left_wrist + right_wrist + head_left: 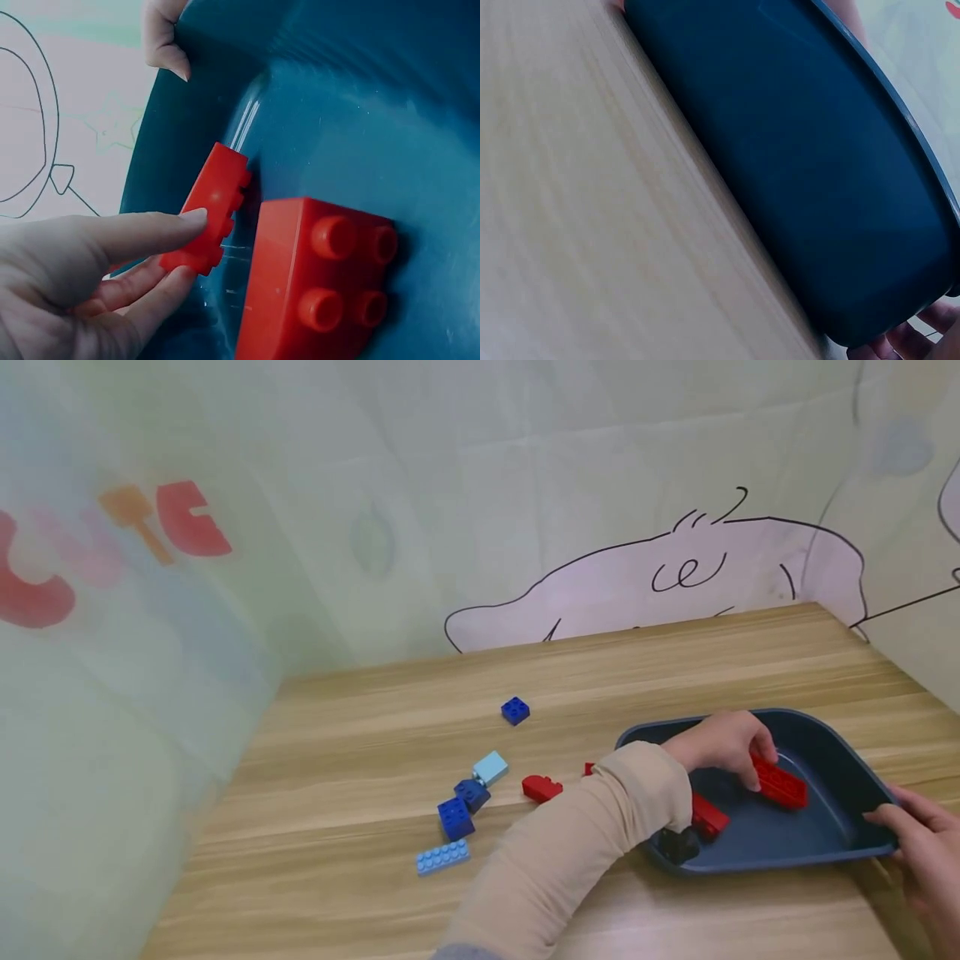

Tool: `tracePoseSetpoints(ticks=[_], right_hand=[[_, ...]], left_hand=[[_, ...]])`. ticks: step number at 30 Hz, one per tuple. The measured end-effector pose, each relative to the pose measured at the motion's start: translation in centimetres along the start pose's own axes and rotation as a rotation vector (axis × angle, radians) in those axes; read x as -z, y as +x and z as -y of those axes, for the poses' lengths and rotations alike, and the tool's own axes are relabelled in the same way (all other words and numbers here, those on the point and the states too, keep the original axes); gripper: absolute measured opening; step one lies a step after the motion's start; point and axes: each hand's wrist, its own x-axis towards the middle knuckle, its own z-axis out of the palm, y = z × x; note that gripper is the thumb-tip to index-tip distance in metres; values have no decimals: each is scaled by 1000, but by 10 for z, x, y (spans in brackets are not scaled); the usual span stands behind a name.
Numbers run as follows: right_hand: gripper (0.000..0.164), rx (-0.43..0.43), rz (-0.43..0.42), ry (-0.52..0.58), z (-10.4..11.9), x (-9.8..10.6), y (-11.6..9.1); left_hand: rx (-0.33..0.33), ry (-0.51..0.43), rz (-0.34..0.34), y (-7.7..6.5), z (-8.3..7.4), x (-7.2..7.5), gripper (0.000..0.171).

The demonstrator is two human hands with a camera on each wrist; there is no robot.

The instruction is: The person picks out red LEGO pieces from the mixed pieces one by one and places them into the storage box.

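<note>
Over a dark blue tray (795, 842), my left hand (723, 743) pinches a long red toy brick (780, 783) between thumb and fingers. The left wrist view shows the same brick (212, 206) tilted, its studs facing away from the palm. Another red brick (274, 285), sloped and with large studs, lies beside it in the tray. A black piece (678, 845) sits at the tray's near left corner, partly behind the sleeve. My right hand (922, 835) grips the tray's right end, thumb over the rim; its fingers (907, 343) show under the tray in the right wrist view.
Left of the tray, a red rounded brick (542, 788) lies on the wooden table (337, 760). Several blue bricks are farther left, among them a light blue one (442, 857) and a dark blue one (515, 711). A printed cloth wall (525, 485) borders the table.
</note>
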Motion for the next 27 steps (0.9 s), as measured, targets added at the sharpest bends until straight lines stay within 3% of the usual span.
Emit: tracePoseSetpoints(ticks=[14, 27], right_hand=[[55, 5, 39, 60, -3, 2, -1], [54, -21, 2, 26, -1, 0, 0]], left_hand=[[-18, -60, 18, -3, 0, -1, 35], [-9, -64, 41, -4, 1, 5, 35]])
